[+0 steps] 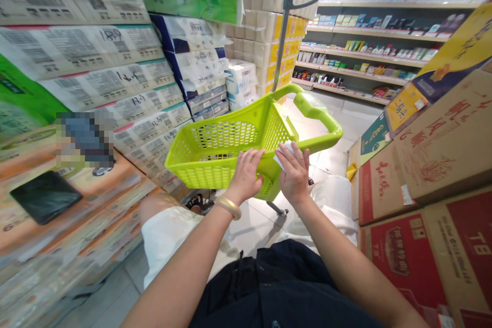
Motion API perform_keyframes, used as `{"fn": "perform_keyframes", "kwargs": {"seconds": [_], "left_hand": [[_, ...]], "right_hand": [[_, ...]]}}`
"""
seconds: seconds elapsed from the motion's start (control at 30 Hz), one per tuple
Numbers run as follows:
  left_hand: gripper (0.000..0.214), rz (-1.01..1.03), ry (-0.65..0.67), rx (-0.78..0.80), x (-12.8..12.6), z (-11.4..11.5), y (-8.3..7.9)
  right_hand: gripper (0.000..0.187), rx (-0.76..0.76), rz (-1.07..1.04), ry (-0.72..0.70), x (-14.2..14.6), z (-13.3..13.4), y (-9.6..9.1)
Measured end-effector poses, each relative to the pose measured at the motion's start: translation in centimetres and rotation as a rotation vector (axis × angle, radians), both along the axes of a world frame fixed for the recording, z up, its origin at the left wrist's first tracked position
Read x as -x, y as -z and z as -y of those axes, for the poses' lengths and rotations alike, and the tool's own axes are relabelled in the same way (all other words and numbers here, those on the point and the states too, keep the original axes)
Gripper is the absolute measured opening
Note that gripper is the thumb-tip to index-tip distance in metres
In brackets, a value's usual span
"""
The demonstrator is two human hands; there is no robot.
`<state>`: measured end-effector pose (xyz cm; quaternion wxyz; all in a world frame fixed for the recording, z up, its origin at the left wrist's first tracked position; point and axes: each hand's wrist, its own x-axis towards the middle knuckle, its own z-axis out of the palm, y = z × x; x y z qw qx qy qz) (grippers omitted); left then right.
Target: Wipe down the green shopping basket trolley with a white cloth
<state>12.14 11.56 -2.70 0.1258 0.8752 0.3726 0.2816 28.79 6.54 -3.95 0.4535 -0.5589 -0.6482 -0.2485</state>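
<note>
A lime-green plastic shopping basket with perforated walls sits in front of me, tilted, its looped handle toward the right. My left hand, with a gold-toned bangle on the wrist, grips the near rim, fingers over the edge and thumb on the outer side. Just right of it, my right hand presses a folded white wipe or tissue against the rim near the handle's base. Part of the wipe is hidden beneath the fingers. Inside, the visible part of the basket shows no goods.
Stacked tissue packs rise on the left, with a black phone-like slab on an orange pack. Cardboard cartons stand at right. Behind are shelves of small boxes and a grey pole with a looped grip.
</note>
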Motion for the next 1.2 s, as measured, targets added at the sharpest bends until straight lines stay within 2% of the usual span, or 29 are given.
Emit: {"fn": "perform_keyframes", "kwargs": {"seconds": [0.07, 0.17, 0.33, 0.43, 0.57, 0.67, 0.77, 0.87, 0.93, 1.03, 1.2], "left_hand": [[0.072, -0.007, 0.002, 0.009, 0.0, 0.0, -0.1], [0.073, -0.023, 0.012, 0.023, 0.0, 0.0, -0.2], [0.073, -0.015, 0.023, 0.012, -0.1, -0.1, 0.0], [0.073, -0.009, 0.016, 0.008, -0.1, -0.2, 0.2], [0.074, -0.006, 0.009, 0.009, 0.0, -0.2, 0.2], [0.074, -0.017, 0.011, 0.014, 0.2, -0.2, 0.1], [0.073, -0.023, 0.023, 0.016, 0.3, -0.2, 0.1], [0.073, -0.018, 0.023, 0.012, 0.2, -0.3, 0.1], [0.073, -0.017, 0.017, 0.01, 0.0, -0.3, 0.2], [0.073, -0.016, 0.01, 0.011, -0.1, -0.3, 0.1], [0.076, -0.01, 0.01, 0.01, 0.2, -0.4, 0.1]], "right_hand": [[0.05, 0.005, 0.049, -0.015, 0.1, 0.0, 0.4], [0.049, -0.022, 0.063, 0.027, -1.8, 0.2, 0.4], [0.048, -0.137, -0.07, 0.162, -5.1, 0.1, 0.4], [0.053, -0.122, -0.096, 0.148, -4.2, -0.3, 1.3], [0.061, -0.079, -0.017, 0.067, -1.7, -0.8, 3.7], [0.063, -0.074, 0.032, 0.042, -1.5, -0.9, 4.8], [0.062, -0.101, 0.006, 0.085, -3.6, -1.0, 4.6], [0.058, -0.147, -0.087, 0.199, -6.2, -1.2, 3.4], [0.057, -0.174, -0.127, 0.225, -6.9, -1.4, 2.7], [0.06, -0.188, -0.136, 0.164, -5.7, -1.7, 2.5], [0.059, -0.082, -0.002, 0.022, -2.3, -1.4, 3.1]]}}
